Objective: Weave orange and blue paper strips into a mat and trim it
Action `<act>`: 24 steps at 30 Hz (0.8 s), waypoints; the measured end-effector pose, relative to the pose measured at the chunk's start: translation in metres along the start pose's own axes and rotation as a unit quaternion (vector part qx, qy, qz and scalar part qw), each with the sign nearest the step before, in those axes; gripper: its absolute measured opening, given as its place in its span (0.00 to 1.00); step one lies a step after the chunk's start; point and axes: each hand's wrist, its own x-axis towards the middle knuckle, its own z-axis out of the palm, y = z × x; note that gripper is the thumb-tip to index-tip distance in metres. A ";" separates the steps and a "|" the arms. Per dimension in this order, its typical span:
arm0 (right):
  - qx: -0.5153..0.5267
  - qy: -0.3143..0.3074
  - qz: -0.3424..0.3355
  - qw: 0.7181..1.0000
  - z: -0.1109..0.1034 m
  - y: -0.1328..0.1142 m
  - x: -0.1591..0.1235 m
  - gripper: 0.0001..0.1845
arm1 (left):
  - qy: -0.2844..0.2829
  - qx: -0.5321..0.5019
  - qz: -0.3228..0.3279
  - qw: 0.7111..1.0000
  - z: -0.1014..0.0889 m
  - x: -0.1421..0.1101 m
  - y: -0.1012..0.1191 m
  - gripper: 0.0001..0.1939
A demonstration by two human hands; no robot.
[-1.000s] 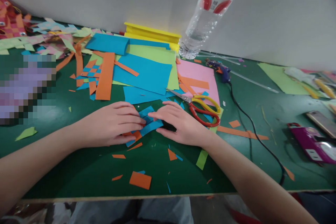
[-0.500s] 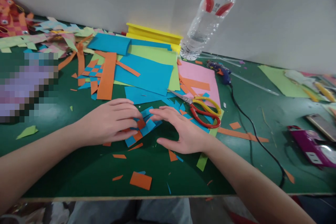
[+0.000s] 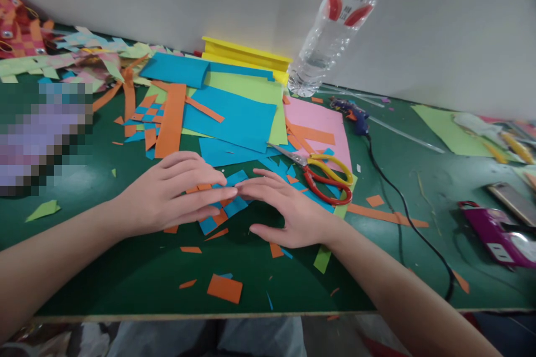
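A small woven piece of blue and orange paper strips [image 3: 238, 206] lies on the green table, partly covered by my fingers. My left hand [image 3: 171, 195] rests over its left side, fingers stretched out and touching the weave. On the upper right of the weave are the fingertips of my right hand [image 3: 288, 206]; its thumb is held well apart. Both hands are open, and their fingertips meet or nearly meet. Scissors [image 3: 326, 177] with one yellow and one red handle lie just beyond my right hand, blades pointing left.
Blue sheets [image 3: 234, 117], a wide orange strip [image 3: 171, 121] and a pink sheet [image 3: 316, 111] lie behind my hands. A water bottle [image 3: 330, 33] leans at the back. To the right are a glue gun [image 3: 355, 117] with its black cord and a purple device [image 3: 494, 234]. Paper scraps litter the table.
My left fingers have straightened and reached right across the weave. A blue strip that stood up by my right fingertips now lies flatter. My right hand has barely shifted.
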 end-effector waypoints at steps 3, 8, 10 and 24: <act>-0.008 -0.005 0.000 1.000 0.000 -0.001 0.000 0.27 | -0.013 -0.011 -0.004 1.000 0.000 -0.002 0.001 0.19; -0.023 -0.027 -0.002 0.999 -0.001 -0.001 0.001 0.24 | -0.020 -0.031 -0.012 0.999 -0.001 0.001 0.004 0.18; -0.022 -0.051 0.004 0.998 -0.002 -0.001 0.001 0.24 | -0.023 -0.032 -0.009 0.999 -0.001 0.000 0.004 0.17; -0.212 0.208 0.126 0.947 -0.050 0.023 -0.005 0.19 | 0.014 -0.011 0.025 1.000 -0.007 -0.007 0.002 0.16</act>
